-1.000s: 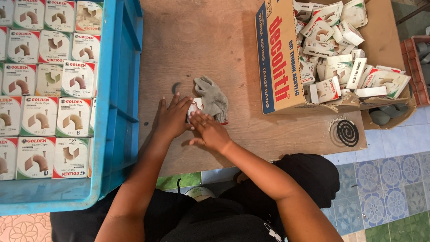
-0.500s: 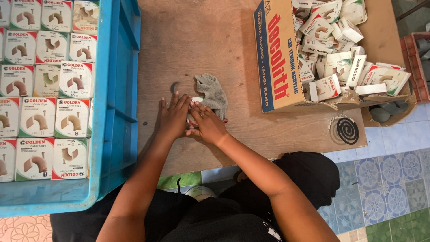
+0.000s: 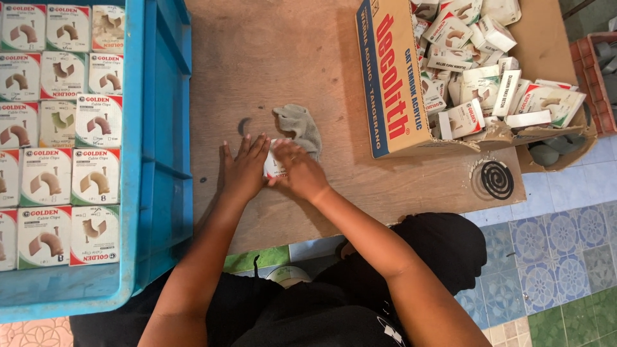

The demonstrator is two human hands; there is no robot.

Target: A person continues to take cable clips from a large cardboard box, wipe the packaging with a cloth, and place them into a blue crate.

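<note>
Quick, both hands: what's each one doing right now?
Left hand: open, fingers spread flat, touching the small box on the board.
Right hand: curled over the small box, pressing it; a full grip cannot be told.

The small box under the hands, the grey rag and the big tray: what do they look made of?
Small box: likely thin printed card, white with red, mostly hidden by both hands. Grey rag: soft cloth, crumpled and matte. Blue tray: seemingly moulded plastic, smooth with ribbed walls.
</note>
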